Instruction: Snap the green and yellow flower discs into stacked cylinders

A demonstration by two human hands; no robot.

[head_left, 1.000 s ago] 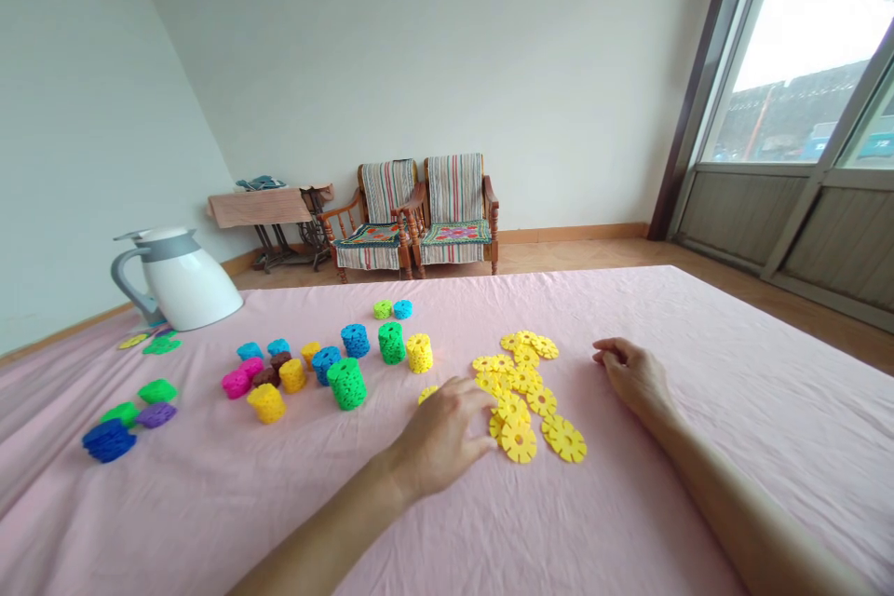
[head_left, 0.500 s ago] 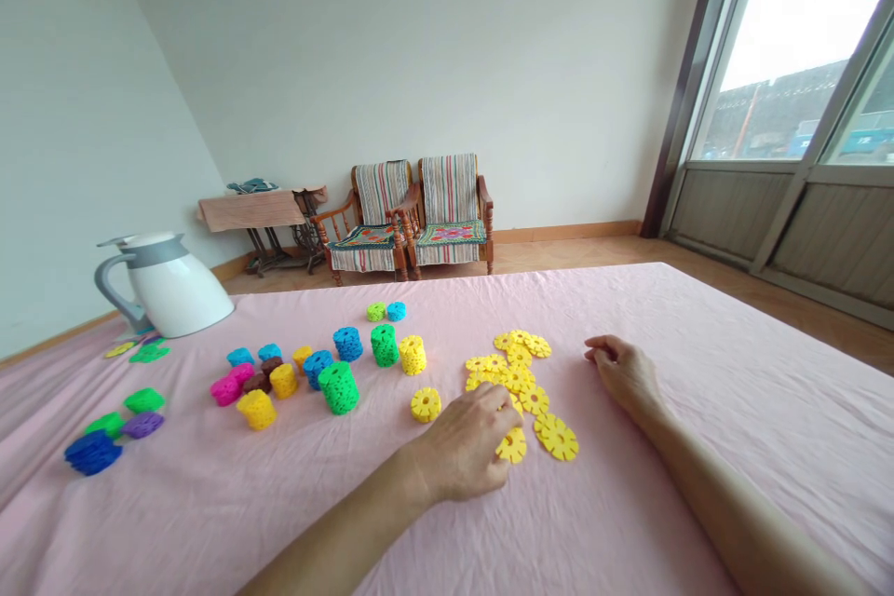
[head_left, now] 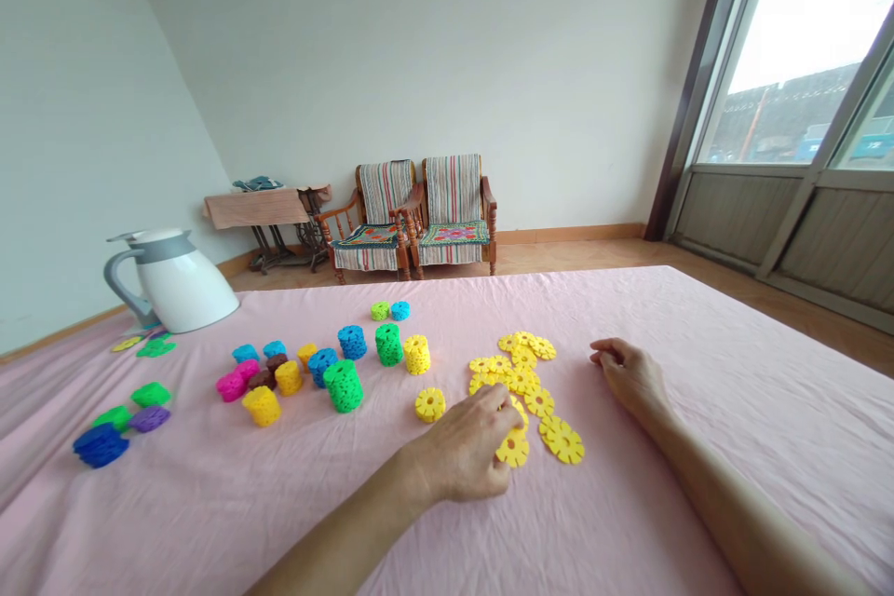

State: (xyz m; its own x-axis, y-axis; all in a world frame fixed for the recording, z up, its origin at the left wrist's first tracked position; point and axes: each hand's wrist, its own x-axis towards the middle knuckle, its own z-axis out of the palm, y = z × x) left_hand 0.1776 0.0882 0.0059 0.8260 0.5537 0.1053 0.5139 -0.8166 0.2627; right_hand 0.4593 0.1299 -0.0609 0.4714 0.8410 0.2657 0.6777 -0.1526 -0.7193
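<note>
Left hand (head_left: 469,443) curls at a yellow disc (head_left: 513,451); cannot tell if gripped. Right hand (head_left: 632,380) rests half-open on cloth (head_left: 601,521).

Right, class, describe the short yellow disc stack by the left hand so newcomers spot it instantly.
On the pink tablecloth, find the left hand. Just beyond it, leftward, lies the short yellow disc stack, much lower than the yellow column behind it.

loose discs (head_left: 521,386): right of stacks (head_left: 344,391) | chairs (head_left: 453,237): behind table (head_left: 754,391)
</note>
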